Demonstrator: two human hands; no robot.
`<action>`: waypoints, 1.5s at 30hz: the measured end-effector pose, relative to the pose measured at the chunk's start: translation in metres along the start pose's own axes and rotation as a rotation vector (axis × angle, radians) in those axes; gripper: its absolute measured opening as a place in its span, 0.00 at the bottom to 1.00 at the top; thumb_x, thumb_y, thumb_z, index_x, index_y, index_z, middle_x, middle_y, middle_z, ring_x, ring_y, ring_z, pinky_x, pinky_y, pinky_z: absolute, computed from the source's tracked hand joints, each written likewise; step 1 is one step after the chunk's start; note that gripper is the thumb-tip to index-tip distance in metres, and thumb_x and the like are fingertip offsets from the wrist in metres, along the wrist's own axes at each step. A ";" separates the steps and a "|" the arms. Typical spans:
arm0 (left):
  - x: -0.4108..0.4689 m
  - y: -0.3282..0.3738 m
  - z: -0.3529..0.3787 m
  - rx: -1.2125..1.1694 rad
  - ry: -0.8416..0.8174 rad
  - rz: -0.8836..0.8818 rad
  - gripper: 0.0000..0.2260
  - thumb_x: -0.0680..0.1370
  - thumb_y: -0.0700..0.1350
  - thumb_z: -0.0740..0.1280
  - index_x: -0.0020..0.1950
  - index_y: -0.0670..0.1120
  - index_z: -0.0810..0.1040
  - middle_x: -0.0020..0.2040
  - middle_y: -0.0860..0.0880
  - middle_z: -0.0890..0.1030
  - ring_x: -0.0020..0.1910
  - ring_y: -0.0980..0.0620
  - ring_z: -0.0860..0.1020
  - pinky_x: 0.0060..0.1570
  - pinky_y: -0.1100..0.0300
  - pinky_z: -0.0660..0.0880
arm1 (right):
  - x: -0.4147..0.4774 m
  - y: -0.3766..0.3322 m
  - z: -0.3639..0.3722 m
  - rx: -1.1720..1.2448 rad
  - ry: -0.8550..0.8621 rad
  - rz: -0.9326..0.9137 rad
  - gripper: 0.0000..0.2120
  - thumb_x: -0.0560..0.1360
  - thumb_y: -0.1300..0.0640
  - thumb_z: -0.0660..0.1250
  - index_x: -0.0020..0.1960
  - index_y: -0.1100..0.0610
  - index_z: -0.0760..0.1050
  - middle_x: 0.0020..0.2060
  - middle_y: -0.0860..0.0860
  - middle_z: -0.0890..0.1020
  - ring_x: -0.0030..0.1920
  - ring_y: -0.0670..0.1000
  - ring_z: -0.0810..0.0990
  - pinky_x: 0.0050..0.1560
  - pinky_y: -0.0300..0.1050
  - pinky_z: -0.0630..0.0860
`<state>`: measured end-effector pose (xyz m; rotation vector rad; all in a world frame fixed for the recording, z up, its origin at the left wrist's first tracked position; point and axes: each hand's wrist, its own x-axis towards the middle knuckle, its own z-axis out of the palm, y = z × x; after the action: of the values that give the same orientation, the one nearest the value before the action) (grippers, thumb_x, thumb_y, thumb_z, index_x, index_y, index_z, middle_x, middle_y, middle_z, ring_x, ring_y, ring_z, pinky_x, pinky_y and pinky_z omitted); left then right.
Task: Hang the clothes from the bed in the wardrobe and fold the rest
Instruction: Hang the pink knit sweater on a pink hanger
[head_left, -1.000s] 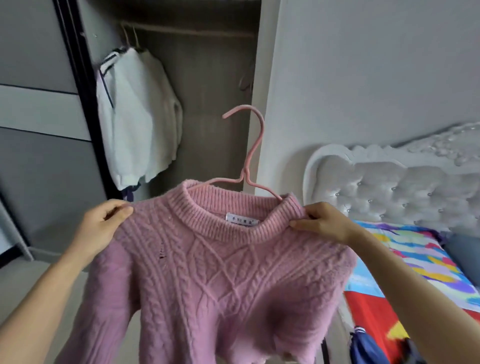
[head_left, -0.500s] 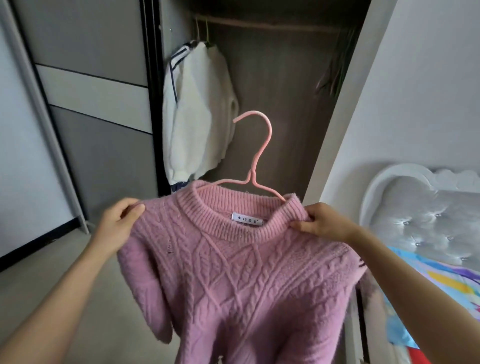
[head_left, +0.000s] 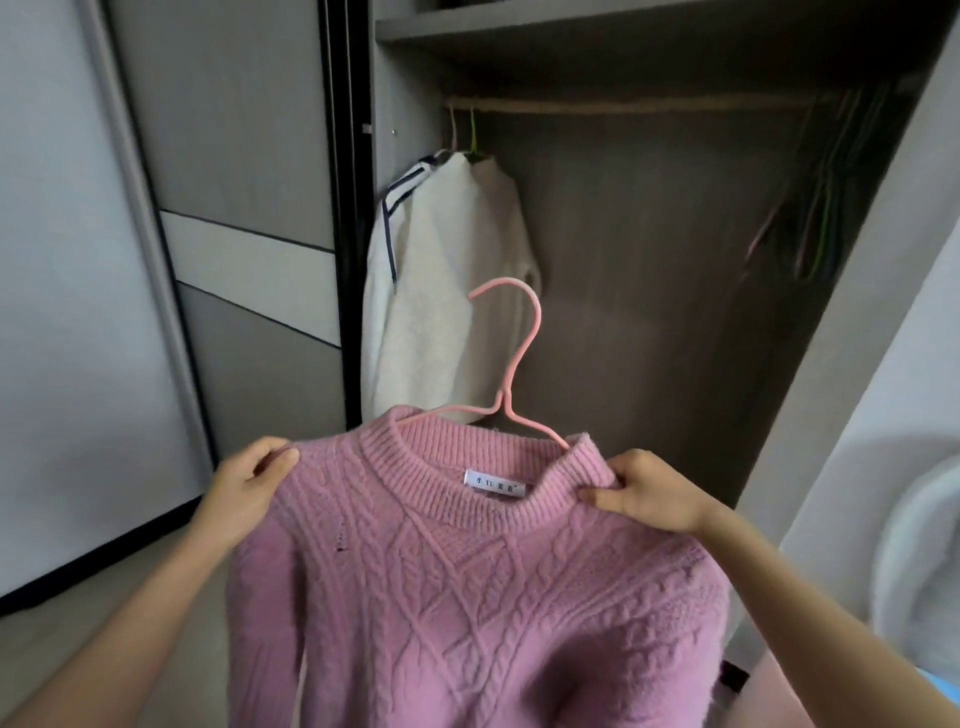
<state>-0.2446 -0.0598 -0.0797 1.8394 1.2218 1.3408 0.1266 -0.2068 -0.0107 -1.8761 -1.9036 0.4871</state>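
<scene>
Pink sweater (head_left: 467, 597) on its hanger (head_left: 503, 410), lower centre, pinched at 1 shoulder by the left grip (head_left: 249, 488), beside the collar by the right grip (head_left: 649, 491); hanging step under way. Next, likely: raise hanger onto rail (head_left: 623, 105), upper centre, right of white garment (head_left: 447, 312).

A cream sweater (head_left: 447, 291) hangs at the left end of a wooden rail (head_left: 649, 104). A bunch of bare coloured hangers (head_left: 826, 208) hangs at its right end. Further left stands a grey sliding door (head_left: 244, 130) crossed by a pale band (head_left: 249, 270). Beige floor (head_left: 47, 634) lies below.
</scene>
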 end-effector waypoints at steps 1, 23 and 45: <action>0.006 0.000 0.003 0.004 0.003 0.004 0.10 0.78 0.35 0.63 0.39 0.48 0.75 0.36 0.53 0.77 0.31 0.73 0.72 0.38 0.78 0.66 | 0.009 0.003 -0.002 -0.001 0.007 0.007 0.16 0.75 0.52 0.67 0.37 0.64 0.76 0.32 0.55 0.76 0.32 0.50 0.73 0.35 0.43 0.70; 0.305 -0.072 0.223 -0.193 -0.485 0.168 0.05 0.79 0.36 0.62 0.44 0.41 0.76 0.38 0.47 0.76 0.36 0.59 0.72 0.38 0.75 0.66 | 0.154 0.039 -0.036 -0.181 0.447 0.712 0.15 0.72 0.46 0.68 0.30 0.51 0.73 0.27 0.44 0.75 0.30 0.44 0.73 0.32 0.41 0.68; 0.459 -0.021 0.158 0.390 0.324 0.966 0.15 0.74 0.43 0.62 0.58 0.40 0.77 0.64 0.31 0.70 0.62 0.30 0.69 0.54 0.38 0.69 | 0.267 -0.031 -0.033 0.362 0.800 0.772 0.11 0.74 0.61 0.68 0.41 0.70 0.78 0.31 0.55 0.79 0.33 0.50 0.78 0.36 0.42 0.75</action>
<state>-0.0635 0.3730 0.0460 2.7589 0.7518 2.0625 0.1178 0.0574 0.0473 -2.0502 -0.5252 0.2070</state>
